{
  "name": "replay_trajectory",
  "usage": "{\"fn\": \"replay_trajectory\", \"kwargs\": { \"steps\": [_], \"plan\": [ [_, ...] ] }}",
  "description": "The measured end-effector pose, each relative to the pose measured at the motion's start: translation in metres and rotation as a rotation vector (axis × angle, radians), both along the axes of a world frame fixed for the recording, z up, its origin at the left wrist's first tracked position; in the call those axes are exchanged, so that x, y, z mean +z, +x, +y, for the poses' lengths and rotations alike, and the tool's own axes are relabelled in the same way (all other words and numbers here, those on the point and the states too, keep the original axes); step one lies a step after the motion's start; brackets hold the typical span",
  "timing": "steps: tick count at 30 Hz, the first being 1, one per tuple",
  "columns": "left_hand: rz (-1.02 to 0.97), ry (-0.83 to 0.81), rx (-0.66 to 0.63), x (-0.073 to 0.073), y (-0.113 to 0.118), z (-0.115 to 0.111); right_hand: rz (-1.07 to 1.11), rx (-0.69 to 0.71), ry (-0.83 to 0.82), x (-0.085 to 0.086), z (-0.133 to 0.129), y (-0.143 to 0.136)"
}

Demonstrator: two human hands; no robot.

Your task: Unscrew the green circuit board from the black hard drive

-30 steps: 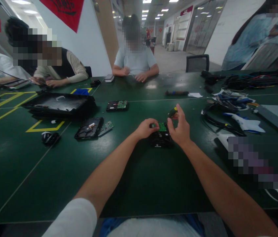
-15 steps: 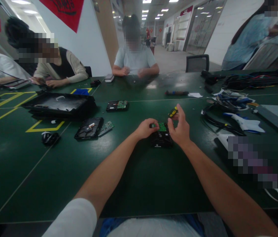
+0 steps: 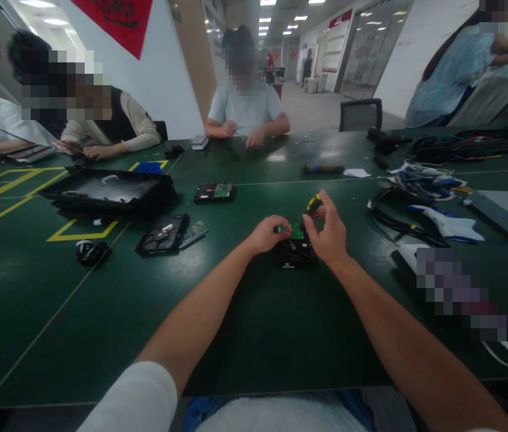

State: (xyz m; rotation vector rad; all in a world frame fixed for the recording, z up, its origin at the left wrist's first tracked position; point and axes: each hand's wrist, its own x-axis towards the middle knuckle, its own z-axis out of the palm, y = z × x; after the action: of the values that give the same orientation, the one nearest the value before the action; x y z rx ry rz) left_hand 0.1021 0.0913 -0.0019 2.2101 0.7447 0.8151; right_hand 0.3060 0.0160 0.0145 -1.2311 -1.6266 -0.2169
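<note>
A black hard drive [image 3: 296, 254] lies on the green table in front of me, the green circuit board [image 3: 298, 231] on it facing up. My left hand [image 3: 271, 233] grips the drive's far left side, thumb and fingertips bent in over the board. In my right hand [image 3: 328, 233], on the drive's other side, is a screwdriver with a yellow-and-black handle [image 3: 314, 204]. Its handle stands up, slightly tilted, between thumb and fingers above the board. The screwdriver's tip is too small to make out.
Left of my hands lie another drive [image 3: 164, 234], a loose circuit board [image 3: 194, 234], a drive with its board [image 3: 214, 192] and a black tray [image 3: 110, 187]. Cables [image 3: 405, 225], a glove [image 3: 452, 225] and a metal box [image 3: 506, 211] are at right. Co-workers sit opposite.
The screwdriver handle and my right fingers have shifted slightly left. My left hand stays almost still on the drive. The co-worker opposite has moved one hand over the table.
</note>
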Motion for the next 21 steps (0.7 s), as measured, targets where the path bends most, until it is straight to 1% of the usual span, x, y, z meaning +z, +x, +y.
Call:
{"fn": "replay_trajectory", "kwargs": {
  "steps": [9, 12, 21],
  "plan": [
    [0.005, -0.022, 0.014, -0.0005, -0.0011, -0.0008, 0.015, 0.015, -0.009, -0.004, 0.0019, 0.0025],
    [0.024, -0.036, 0.034, -0.0002, -0.0013, -0.0008, 0.007, 0.002, -0.003, -0.0037, 0.0021, 0.0026],
    [0.019, -0.039, 0.031, -0.0023, -0.0016, 0.0011, -0.017, 0.005, 0.007, -0.0017, 0.0008, 0.0017]
  ]
}}
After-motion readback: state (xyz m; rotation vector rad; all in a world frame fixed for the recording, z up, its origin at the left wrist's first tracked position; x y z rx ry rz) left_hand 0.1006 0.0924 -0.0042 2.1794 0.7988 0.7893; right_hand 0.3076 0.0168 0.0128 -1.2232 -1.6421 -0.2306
